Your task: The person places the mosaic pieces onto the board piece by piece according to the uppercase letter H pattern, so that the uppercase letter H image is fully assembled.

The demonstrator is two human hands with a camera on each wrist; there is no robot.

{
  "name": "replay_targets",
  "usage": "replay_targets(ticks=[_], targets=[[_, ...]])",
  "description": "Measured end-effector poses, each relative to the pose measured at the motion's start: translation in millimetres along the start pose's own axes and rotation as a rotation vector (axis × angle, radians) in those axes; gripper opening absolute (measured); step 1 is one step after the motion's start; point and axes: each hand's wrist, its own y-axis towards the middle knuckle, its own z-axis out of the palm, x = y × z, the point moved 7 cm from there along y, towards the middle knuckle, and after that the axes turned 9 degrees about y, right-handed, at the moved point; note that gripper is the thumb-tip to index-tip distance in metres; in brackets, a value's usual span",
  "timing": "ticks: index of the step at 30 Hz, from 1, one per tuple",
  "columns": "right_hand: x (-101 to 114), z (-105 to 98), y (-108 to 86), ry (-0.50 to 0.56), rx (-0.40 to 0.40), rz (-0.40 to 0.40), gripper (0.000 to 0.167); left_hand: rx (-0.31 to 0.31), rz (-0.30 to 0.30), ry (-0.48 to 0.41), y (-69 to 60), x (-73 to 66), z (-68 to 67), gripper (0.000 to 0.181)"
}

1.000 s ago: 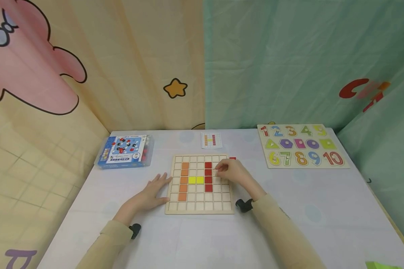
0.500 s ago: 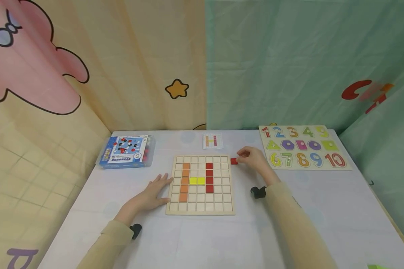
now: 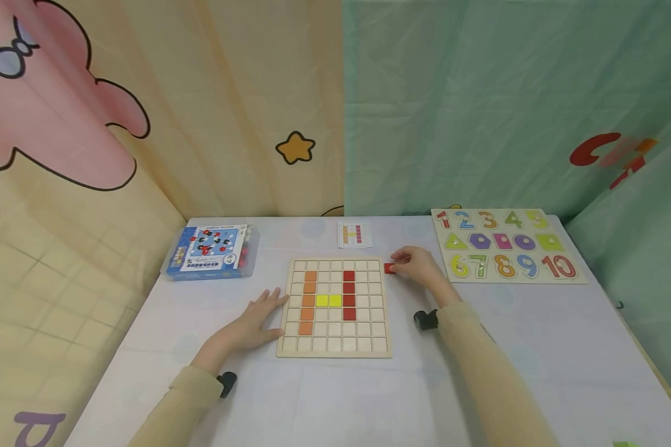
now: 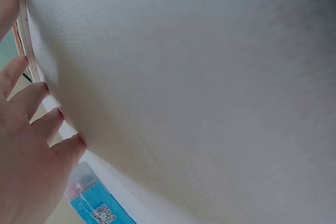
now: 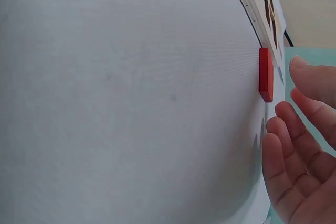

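A wooden grid board (image 3: 333,351) lies on the table in the head view. It holds a column of orange tiles (image 3: 307,314), two yellow tiles (image 3: 328,300) and a column of red tiles (image 3: 349,288). My left hand (image 3: 251,323) rests on the table with fingers spread, touching the board's left edge. Off the board's upper right corner lies a loose red tile (image 5: 266,75), flat on the table. Beside it is my right hand (image 3: 419,267); in the right wrist view its thumb (image 5: 315,81) and fingers stand apart, with the tile just beyond the fingertips.
A small pattern card (image 3: 355,235) lies behind the board. At the back left sits a blue boxed molecule kit (image 3: 209,251). A number-and-shape puzzle board (image 3: 506,248) lies at the back right. Something green (image 3: 624,444) shows at the lower right edge.
My right hand has moved from above the board's right side out to the loose red tile, then shifted slightly left. The left hand stays at the board's edge.
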Motion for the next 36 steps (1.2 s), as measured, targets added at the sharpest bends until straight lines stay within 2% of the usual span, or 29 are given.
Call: replay_targets(ticks=[10, 18, 25, 29, 32, 36], targets=[[2, 8, 4.2, -0.144, 0.021, -0.046, 0.030, 0.005, 0.006, 0.009, 1.0, 0.1, 0.7, 0.077], [2, 10, 3.4, -0.155, -0.011, -0.035, 0.023, 0.003, -0.001, 0.016, 2.5, 2.5, 1.7, 0.078], [-3, 7, -4.3, -0.069, -0.016, -0.008, 0.018, 0.003, -0.006, 0.009, 1.2, 0.8, 1.1, 0.077], [-2, 5, -13.3, -0.013, -0.023, -0.022, 0.019, 0.003, 0.001, 0.003, 0.9, 0.2, 0.9, 0.077], [2, 10, -23.5, 0.061, 0.006, -0.033, 0.020, 0.002, 0.003, 0.009, 1.6, 1.1, 1.0, 0.077], [12, 26, -40.2, 0.137, 0.078, -0.034, 0.020, 0.000, 0.006, 0.013, 2.6, 2.2, 1.7, 0.077]])
